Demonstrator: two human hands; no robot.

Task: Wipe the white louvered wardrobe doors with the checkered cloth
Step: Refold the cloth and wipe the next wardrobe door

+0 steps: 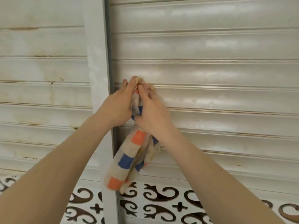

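I see left grip (pixel 119 105) and right grip (pixel 152 115) both clenched on bunched cream, orange and blue checkered cloth (pixel 127 159) | cloth top against right white louvered wardrobe door (pixel 210 75); tail hangs down

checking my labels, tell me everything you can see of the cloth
The cloth is a soft, towel-like piece, cream with orange and blue squares, bunched lengthwise. The left hand and right hand both grip its upper part, and its top end meets the right door at a slat edge, near that door's left side. The rest hangs loose below the hands, its lower end level with the scroll-patterned panel.
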